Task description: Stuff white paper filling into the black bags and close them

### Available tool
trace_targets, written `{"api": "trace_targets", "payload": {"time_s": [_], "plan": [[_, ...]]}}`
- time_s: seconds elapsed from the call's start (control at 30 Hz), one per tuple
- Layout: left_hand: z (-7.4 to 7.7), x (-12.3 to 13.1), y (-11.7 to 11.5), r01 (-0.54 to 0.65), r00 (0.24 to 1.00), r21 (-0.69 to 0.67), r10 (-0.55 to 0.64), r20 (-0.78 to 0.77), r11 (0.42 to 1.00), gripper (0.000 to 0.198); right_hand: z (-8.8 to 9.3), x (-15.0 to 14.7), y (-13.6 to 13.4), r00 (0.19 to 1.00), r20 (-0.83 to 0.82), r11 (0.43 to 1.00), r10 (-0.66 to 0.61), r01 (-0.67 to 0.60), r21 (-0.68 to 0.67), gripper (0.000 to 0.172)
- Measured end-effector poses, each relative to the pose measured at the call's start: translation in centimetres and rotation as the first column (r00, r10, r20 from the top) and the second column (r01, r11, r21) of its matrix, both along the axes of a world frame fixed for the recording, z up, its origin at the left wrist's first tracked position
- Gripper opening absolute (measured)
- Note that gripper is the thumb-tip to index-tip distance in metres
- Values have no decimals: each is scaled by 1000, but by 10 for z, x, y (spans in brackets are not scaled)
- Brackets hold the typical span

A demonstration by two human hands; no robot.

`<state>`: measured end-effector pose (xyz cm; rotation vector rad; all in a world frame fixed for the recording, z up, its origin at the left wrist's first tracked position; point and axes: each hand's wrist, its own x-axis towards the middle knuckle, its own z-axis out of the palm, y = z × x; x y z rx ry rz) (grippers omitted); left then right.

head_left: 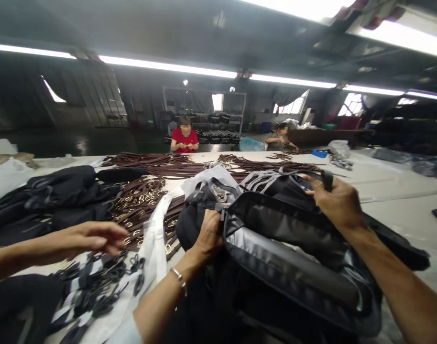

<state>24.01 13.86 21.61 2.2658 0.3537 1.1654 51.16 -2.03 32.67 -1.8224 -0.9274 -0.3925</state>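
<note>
A black backpack (pixel 276 291) lies in front of me with its mouth wide open, and its shiny grey lining (pixel 272 253) shows inside. My left hand (pixel 208 231), with a bracelet at the wrist, is closed on the edge at the left end of the opening. At the far right side of the mouth, my right hand (pixel 338 200) grips the bag near a black strap loop. The fingertips of both hands are partly hidden by fabric. A black strap or panel (pixel 398 243) sticks out to the right under my right forearm.
A co-worker's hand (pixel 100 237) reaches in from the left over bundled black cords (pixel 92 286). Black bags (pixel 64 191) are piled at the left. Brown straps with gold buckles (pixel 139 200) spread over the table (pixel 387 179). Two people (pixel 184 138) sit across it.
</note>
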Motion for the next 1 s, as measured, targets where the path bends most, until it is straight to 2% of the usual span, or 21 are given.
{"api": "trace_targets", "payload": {"time_s": [0.1, 0.17, 0.23, 0.3, 0.33, 0.4, 0.47, 0.53, 0.57, 0.63, 0.7, 0.73, 0.8, 0.87, 0.9, 0.93, 1.0], "plan": [[-25, 32, 8, -17, 998, 114, 24, -58, 993, 39, -49, 37, -4, 981, 17, 948, -191, 189, -256, 47], [-51, 46, 2, -52, 989, 155, 73, -131, 986, 49, -93, 53, -1, 973, 32, 897, -229, 224, -381, 46], [-75, 51, -12, -98, 970, 193, 137, -201, 976, 57, -135, 59, 4, 981, 12, 876, -196, 181, -447, 47], [-88, 49, -27, -128, 944, 221, 187, -271, 967, 62, -167, 55, 10, 992, -23, 864, -122, 94, -495, 46], [-90, 44, -34, -135, 931, 222, 201, -304, 966, 65, -178, 52, 14, 996, -43, 859, -73, 41, -511, 45], [-82, 32, -46, -150, 907, 179, 208, -367, 972, 70, -191, 47, 20, 996, -76, 844, 46, -79, -530, 43], [-65, 17, -54, -152, 891, 81, 172, -420, 985, 68, -192, 43, 25, 980, -117, 825, 159, -197, -530, 49], [-45, 3, -61, -141, 883, -40, 108, -456, 989, 60, -185, 40, 27, 956, -160, 819, 245, -292, -493, 62], [-37, -2, -63, -136, 879, -94, 76, -470, 986, 55, -178, 36, 26, 948, -150, 834, 279, -317, -451, 68], [-29, -7, -67, -137, 867, -171, 35, -497, 976, 45, -157, 23, 19, 938, -32, 879, 346, -336, -337, 69], [-29, -7, -68, -153, 861, -215, 23, -508, 965, 38, -131, -2, 6, 885, 156, 884, 439, -395, -251, 53], [-32, -5, -68, -159, 865, -235, 21, -501, 959, 36, -119, -20, -2, 836, 213, 856, 505, -454, -248, 41], [-38, -2, -68, -166, 884, -290, 12, -468, 943, 34, -102, -58, -16, 710, 175, 720, 683, -612, -328, 22], [-41, 0, -69, -169, 898, -345, 0, -440, 923, 32, -100, -95, -23, 666, 21, 609, 746, -669, -426, 26], [-40, -1, -69, -164, 901, -365, -12, -433, 917, 30, -103, -110, -22, 682, -46, 590, 730, -663, -461, 30], [-39, -2, -69, -151, 904, -383, -29, -426, 911, 28, -109, -121, -20, 714, -93, 595, 694, -641, -485, 31], [-31, -8, -69, -109, 909, -434, -87, -407, 894, 24, -122, -133, -12, 777, -137, 633, 614, -588, -503, 23]]}}
